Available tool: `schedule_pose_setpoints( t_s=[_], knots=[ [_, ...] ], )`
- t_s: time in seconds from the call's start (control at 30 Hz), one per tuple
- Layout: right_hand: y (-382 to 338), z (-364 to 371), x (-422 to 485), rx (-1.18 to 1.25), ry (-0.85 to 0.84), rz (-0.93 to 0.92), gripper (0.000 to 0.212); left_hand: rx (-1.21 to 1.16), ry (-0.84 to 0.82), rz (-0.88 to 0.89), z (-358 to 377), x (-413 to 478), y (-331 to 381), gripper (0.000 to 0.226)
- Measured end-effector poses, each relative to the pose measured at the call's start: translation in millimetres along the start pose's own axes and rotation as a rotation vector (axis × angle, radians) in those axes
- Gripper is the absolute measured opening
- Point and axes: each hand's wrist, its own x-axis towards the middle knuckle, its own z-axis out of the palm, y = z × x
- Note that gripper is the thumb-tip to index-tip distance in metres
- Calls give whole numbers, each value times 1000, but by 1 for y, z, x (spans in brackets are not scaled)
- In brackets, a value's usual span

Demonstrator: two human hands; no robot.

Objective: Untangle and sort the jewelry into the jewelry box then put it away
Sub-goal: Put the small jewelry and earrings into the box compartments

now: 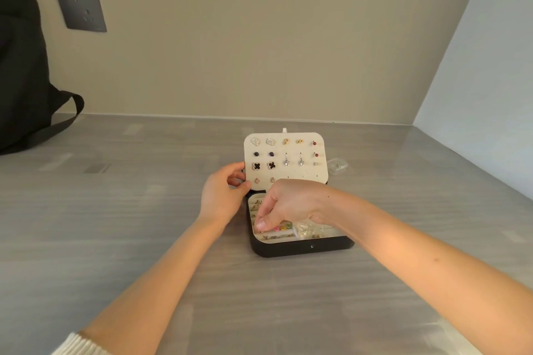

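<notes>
Sorting seemingly nearing completion: jewelry box (302, 247) is lying open on the table (115, 210); left hand (222, 197) is gripping its earring panel (288, 150); right hand (290, 203) is bunching fingertips (264, 222) inside, grasp indiscernible; closing, storing pending.

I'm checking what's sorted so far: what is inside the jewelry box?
Cream compartments hold small gold pieces, colored beads and a clear bag. The right hand covers the middle, so anything under it is hidden.
</notes>
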Motion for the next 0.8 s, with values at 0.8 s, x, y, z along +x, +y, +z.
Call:
schedule_pose_setpoints(
  t_s=[0.8],
  knots=[
    [136, -60, -38, 13, 730, 132, 32, 25, 7, 4, 2, 0, -2, 36]
  ],
)
